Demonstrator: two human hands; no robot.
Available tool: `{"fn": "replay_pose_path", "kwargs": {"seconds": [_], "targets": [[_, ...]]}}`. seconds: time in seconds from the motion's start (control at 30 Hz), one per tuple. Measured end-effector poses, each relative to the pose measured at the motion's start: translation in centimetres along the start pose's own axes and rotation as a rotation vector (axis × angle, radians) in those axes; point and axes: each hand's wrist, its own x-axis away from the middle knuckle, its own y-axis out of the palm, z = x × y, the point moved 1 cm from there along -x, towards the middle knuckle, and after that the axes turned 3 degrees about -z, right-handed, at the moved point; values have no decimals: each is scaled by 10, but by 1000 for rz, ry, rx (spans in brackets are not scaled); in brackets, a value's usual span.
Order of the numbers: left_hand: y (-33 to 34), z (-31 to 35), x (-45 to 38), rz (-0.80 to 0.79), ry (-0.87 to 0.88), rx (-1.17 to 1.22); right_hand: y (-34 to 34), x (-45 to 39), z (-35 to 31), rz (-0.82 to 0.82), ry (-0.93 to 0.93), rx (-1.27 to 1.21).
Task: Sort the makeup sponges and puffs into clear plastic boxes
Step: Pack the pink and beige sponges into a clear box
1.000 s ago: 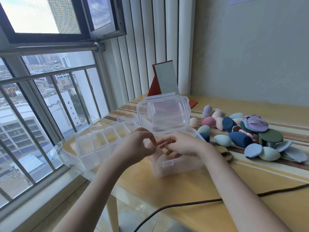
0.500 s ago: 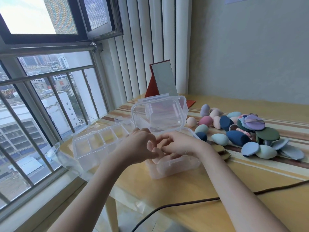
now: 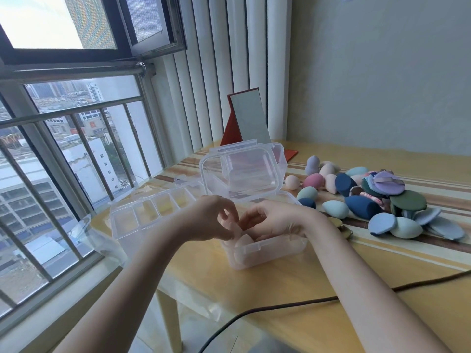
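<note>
A clear plastic box (image 3: 270,250) stands near the table's front edge with its lid (image 3: 244,171) raised behind it. Pale pink sponges (image 3: 243,248) lie inside. My left hand (image 3: 211,217) and my right hand (image 3: 275,217) meet over the box's left side, fingertips of both pinched on a pale pink sponge (image 3: 232,227) at the rim. A pile of sponges and puffs (image 3: 369,197) in blue, green, pink and lilac lies to the right. A clear compartment box (image 3: 150,212) sits to the left.
A mirror on a red stand (image 3: 248,121) leans at the back. A dark cable (image 3: 280,307) crosses the table's front. A gold compact (image 3: 340,225) lies by my right wrist. Window bars (image 3: 76,161) run along the left, past the table edge.
My two hands dipped from above the box down to its opening, and a pale pink sponge now shows between their fingertips at the rim.
</note>
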Motion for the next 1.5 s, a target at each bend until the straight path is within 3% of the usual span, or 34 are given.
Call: {"fn": "replay_pose_path", "kwargs": {"seconds": [0.23, 0.4, 0.6, 0.7, 0.83, 0.97, 1.13, 1.27, 1.5], "targets": [[1, -1, -2, -20, -8, 22, 4, -3, -3, 90, 71, 125], [5, 2, -7, 38, -27, -26, -1, 4, -2, -10, 115, 77], [7, 0, -9, 74, -31, -55, -3, 8, 0, -90, -38, -14], [8, 1, -7, 75, -15, -53, -1, 6, -1, -116, 15, 31], [5, -3, -3, 57, 23, 35, 0, 2, -2, -76, 78, 99], [0, -8, 3, 91, 30, 235, -1, 4, 0, 52, 97, -137], [0, -11, 3, 225, 32, 317, 2, -1, -1, 198, 98, -210], [3, -14, 2, 249, 27, 245, 3, 0, -2, 49, 19, -66], [5, -11, 1, 260, 6, 207, 5, 0, -3, -52, 8, 3]]}}
